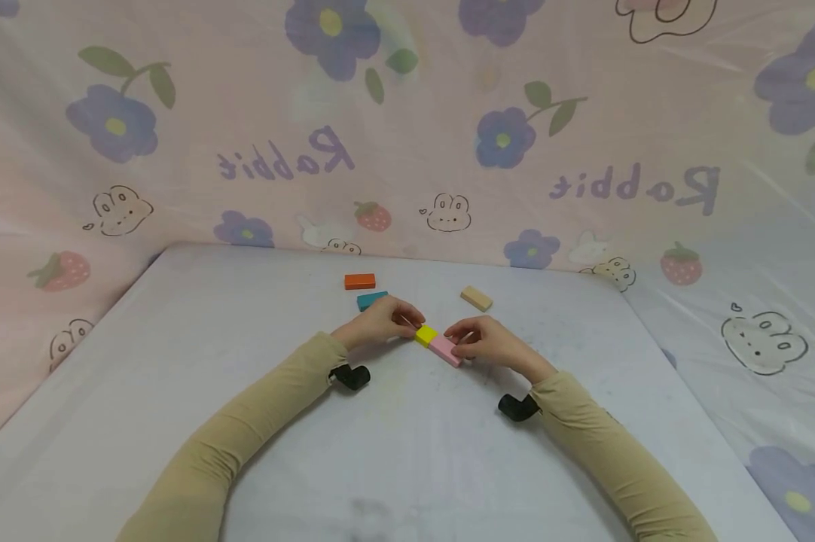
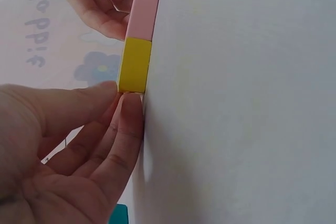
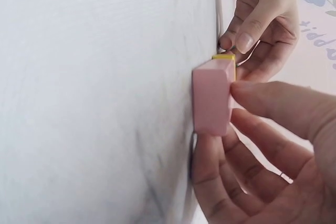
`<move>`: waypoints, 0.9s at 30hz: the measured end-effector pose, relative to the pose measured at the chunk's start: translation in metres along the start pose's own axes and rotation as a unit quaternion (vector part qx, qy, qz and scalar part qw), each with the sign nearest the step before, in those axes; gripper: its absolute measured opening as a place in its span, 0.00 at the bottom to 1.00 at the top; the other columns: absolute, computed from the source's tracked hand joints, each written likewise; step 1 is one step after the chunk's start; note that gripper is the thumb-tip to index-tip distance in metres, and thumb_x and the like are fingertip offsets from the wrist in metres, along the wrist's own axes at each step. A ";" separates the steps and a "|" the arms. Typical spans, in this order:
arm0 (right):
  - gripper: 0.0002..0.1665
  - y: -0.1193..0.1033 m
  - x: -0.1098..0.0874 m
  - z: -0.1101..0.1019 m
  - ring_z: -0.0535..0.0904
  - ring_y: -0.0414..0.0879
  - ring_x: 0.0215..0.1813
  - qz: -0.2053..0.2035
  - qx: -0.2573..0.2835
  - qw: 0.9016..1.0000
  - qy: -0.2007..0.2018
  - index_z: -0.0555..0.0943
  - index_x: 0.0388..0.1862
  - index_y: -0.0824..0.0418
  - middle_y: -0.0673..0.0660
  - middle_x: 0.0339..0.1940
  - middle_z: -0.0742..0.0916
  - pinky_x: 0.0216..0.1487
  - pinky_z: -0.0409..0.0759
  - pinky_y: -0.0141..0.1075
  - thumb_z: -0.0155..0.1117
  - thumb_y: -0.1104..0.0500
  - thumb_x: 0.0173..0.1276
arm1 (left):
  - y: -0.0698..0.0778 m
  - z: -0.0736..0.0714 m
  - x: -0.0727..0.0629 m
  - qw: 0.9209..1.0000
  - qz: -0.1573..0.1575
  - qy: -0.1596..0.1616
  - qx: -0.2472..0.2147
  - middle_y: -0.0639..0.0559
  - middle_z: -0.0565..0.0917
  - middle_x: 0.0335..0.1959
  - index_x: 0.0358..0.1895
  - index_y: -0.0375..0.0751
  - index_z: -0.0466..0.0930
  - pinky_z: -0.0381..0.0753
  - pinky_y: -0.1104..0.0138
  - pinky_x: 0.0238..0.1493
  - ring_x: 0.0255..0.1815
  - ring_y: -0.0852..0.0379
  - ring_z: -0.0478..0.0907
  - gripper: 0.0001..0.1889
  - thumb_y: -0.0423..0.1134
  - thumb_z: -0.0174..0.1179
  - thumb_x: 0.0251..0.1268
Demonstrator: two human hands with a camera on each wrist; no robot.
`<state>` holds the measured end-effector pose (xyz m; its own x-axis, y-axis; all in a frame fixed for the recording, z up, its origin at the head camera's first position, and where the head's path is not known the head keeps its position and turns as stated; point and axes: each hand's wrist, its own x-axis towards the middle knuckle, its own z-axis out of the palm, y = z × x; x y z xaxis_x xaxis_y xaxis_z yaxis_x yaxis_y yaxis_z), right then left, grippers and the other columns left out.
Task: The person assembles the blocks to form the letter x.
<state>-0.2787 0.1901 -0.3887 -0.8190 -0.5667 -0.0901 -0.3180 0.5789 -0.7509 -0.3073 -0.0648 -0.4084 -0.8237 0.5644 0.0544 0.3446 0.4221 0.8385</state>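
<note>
A yellow block [image 1: 425, 335] and a pink block [image 1: 444, 350] lie end to end on the white table [image 1: 245, 339], forming one line. My left hand [image 1: 410, 325] pinches the yellow block's outer end; in the left wrist view its fingertips [image 2: 128, 106] meet the yellow block [image 2: 134, 65] where that block joins the pink block [image 2: 144, 3]. My right hand [image 1: 456, 342] pinches the pink block's free end. In the right wrist view its thumb [image 3: 262, 100] lies across the pink block [image 3: 212, 95], fingers on the other side, the yellow block [image 3: 224, 56] just beyond.
An orange block [image 1: 359, 281] and a teal block [image 1: 370, 299] lie just behind my left hand. A tan block [image 1: 476, 298] lies behind the right hand. A flower-printed plastic sheet [image 1: 407, 150] walls in the table's back and sides.
</note>
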 end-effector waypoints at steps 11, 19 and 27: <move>0.19 -0.002 0.000 0.000 0.78 0.47 0.36 0.010 0.002 1.000 -0.002 0.80 0.53 0.66 0.58 0.39 0.83 0.36 0.78 0.36 0.66 0.64 0.61 | 0.003 -0.018 -0.012 0.999 -0.008 -0.009 -0.030 0.46 0.83 0.47 0.54 0.36 0.80 0.78 0.65 0.47 0.44 0.54 0.79 0.17 0.32 0.64 0.62; 0.20 -0.002 0.001 -0.001 0.78 0.46 0.36 0.003 -0.001 1.000 0.000 0.80 0.53 0.66 0.57 0.39 0.82 0.36 0.77 0.35 0.64 0.65 0.61 | 0.004 -0.044 -0.024 0.996 0.044 0.029 -0.070 0.35 0.79 0.52 0.54 0.32 0.78 0.78 0.64 0.51 0.50 0.45 0.79 0.20 0.30 0.68 0.57; 0.20 -0.002 -0.001 0.000 0.78 0.47 0.36 0.002 0.011 1.000 0.000 0.80 0.53 0.67 0.58 0.40 0.83 0.35 0.78 0.35 0.65 0.64 0.62 | 0.000 -0.065 -0.037 0.994 0.059 0.057 -0.077 0.37 0.77 0.57 0.58 0.32 0.75 0.76 0.60 0.55 0.55 0.41 0.76 0.26 0.31 0.70 0.54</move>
<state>-0.2773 0.1894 -0.3877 -0.8203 -0.5641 -0.0938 -0.3040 0.5690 -0.7641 -0.3063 -0.1317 -0.3749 -0.8304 0.5155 0.2114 0.3763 0.2392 0.8951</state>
